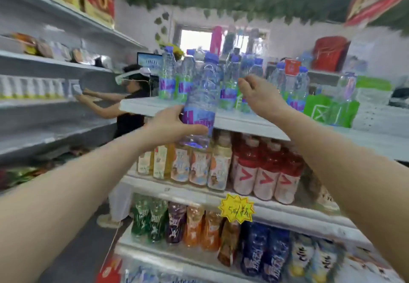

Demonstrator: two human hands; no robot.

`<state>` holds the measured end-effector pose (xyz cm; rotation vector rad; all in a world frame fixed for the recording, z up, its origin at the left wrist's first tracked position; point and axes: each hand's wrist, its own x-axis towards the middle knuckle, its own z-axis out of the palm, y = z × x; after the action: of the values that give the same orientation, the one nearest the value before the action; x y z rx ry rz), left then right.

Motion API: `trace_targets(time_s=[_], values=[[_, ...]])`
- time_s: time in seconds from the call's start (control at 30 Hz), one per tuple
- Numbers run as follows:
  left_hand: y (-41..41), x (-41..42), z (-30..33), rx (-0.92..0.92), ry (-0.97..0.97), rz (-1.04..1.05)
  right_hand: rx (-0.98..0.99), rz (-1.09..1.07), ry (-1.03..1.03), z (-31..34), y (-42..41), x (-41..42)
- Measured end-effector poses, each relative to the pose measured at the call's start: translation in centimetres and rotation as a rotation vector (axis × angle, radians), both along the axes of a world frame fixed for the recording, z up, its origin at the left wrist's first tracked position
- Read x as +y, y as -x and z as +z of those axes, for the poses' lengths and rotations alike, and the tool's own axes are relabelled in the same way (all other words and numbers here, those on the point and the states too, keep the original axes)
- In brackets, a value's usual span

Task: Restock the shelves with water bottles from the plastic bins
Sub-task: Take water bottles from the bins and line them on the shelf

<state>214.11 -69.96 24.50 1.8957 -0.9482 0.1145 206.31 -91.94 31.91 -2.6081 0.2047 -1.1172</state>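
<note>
Head view | left hand point(170, 125) grasps water bottle point(202, 103) upright before top shelf point(241, 123) edge; right hand point(259, 94) loosely curled above that shelf, holding nothing

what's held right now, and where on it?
Left hand grips a water bottle around its lower body, at the purple label. Right hand seems to hold nothing, fingers loosely curled beside the shelved bottles.

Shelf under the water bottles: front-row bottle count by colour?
Red bottles, V label: 3
Pale-label yellow/orange bottles: 5
Total: 8
</note>
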Motion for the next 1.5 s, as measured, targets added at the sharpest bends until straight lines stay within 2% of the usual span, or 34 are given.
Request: trace_targets(time_s=[0.13,0.27,0.63,0.77,0.9,1.1,1.23,1.5], values=[[-9.1,0.8,5.5,-0.07,0.018,0.07,-0.039,-0.06,0.072,3.7,-6.8,0.1],[-16.7,1.3,8.4,-0.126,0.001,0.11,-0.03,-0.109,0.178,5.4,-13.4,0.3],[-28.0,-0.6,6.2,-0.075,-0.009,0.128,-0.023,-0.142,0.31,8.2,-27.0,2.2],[-29.9,-1.5,5.8,-0.121,-0.057,0.137,0.002,-0.244,0.437,9.0,-29.8,2.1],[-31.5,-1.9,5.4,-0.088,-0.068,0.141,0.075,-0.314,0.463,8.5,-31.7,1.5],[-32.3,-2.4,5.1,-0.101,-0.106,0.186,0.056,-0.257,0.42,7.8,-31.7,1.2],[-32.2,-2.7,5.3,-0.061,-0.135,0.136,0.068,-0.249,0.409,7.7,-31.5,1.0],[-31.6,-2.6,5.3,-0.014,-0.103,0.177,0.068,-0.238,0.382,7.8,-32.0,1.2]])
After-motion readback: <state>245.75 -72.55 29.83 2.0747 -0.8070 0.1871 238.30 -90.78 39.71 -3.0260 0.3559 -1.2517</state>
